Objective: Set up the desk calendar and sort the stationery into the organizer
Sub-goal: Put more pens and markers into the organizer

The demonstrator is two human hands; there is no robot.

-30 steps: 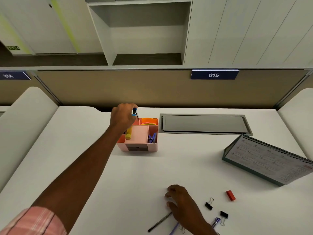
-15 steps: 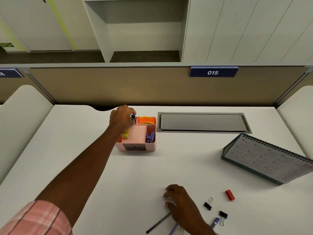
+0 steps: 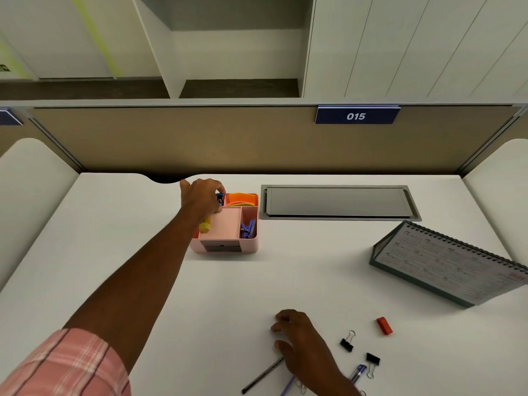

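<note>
A pink plaid sleeve (image 3: 65, 367), soft woven cloth, is cut off at the lower left corner, well in front of and left of the organizer (image 3: 225, 247). From it a bare forearm stretches to the left hand (image 3: 204, 198), which hangs over the organizer's rear left corner. Its fingers pinch a small blue and black item (image 3: 220, 198), too small to name and half covered by the fingers.

The organizer is a smooth pink plastic box with rounded corners, standing on the matte white desk (image 3: 114, 238). A yellow tube (image 3: 205, 225) lies in its left compartment with the upper end hidden by the hand. Orange sheets (image 3: 241, 199) curve in the rear right compartment and purple clips (image 3: 248, 229) sit in the front right one. A dark panel on its front face is blurred.

Well in front of the organizer, the right hand (image 3: 303, 338) rests with loosely bent fingertips on the desk, holding nothing that shows. It partly covers a thin black pen (image 3: 261, 377) and a purple pen (image 3: 357, 372), and its wrist is cut off.

Right of the organizer lies a flat grey metal lid (image 3: 337, 202). Further front and right are two black binder clips (image 3: 347, 342) with wire handles and a red block (image 3: 384, 326). The spiral-bound desk calendar (image 3: 445, 264) stands tent-like to the organizer's far right, its print illegible and its right edge cut off.
</note>
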